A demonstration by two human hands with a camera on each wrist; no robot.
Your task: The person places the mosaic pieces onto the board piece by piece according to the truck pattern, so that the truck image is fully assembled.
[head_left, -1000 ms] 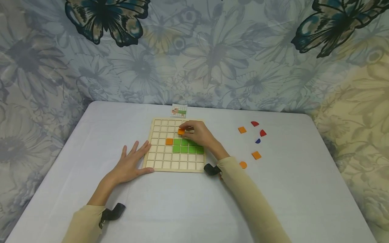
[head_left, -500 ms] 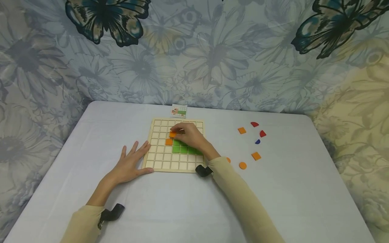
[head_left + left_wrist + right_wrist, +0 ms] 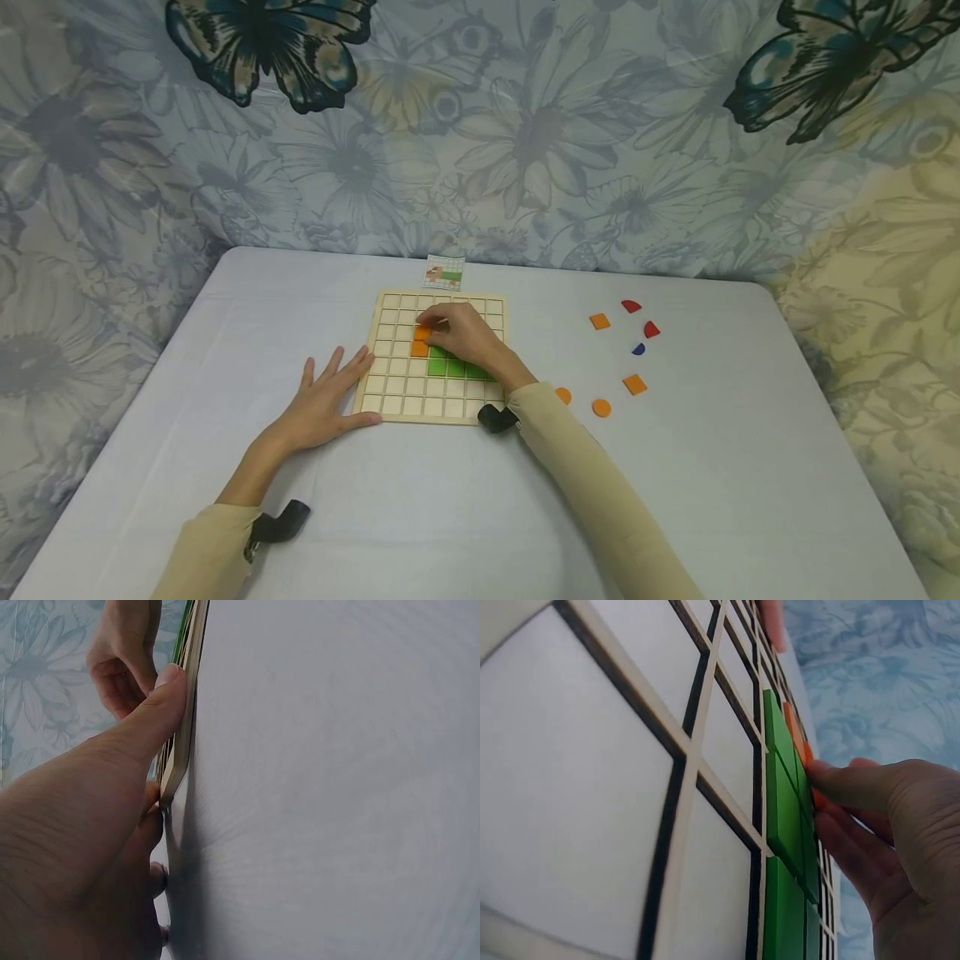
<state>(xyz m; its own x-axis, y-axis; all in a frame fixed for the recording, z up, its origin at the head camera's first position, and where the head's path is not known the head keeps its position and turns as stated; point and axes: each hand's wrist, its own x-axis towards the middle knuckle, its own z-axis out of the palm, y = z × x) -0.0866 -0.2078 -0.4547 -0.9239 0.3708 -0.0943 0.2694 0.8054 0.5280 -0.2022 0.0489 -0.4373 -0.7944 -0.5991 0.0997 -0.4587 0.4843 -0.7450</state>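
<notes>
A wooden grid board [image 3: 390, 392] lies on the grey table. Green square tiles [image 3: 446, 367] fill part of its middle, and an orange square tile [image 3: 419, 349] sits to their left. My right hand [image 3: 459, 332] holds another orange square tile [image 3: 423, 332] with curled fingers, just above the placed orange one. In the right wrist view the fingers [image 3: 855, 817] press the orange tile [image 3: 799, 746] beside the green tiles [image 3: 784, 802]. My left hand [image 3: 324, 402] lies flat against the board's left edge, its thumb [image 3: 161, 705] on the board's rim [image 3: 184, 727].
Loose pieces lie to the right of the board: orange squares [image 3: 599, 321] [image 3: 634, 384], orange discs [image 3: 601, 407] [image 3: 563, 395], red quarter pieces [image 3: 631, 306] [image 3: 651, 329] and a small blue piece [image 3: 638, 349]. A pattern card [image 3: 444, 272] stands behind the board. A floral cloth hangs behind the table.
My right hand has carried the orange tile leftward and down across the board to the cell above the placed orange tile. The left hand has stayed put.
</notes>
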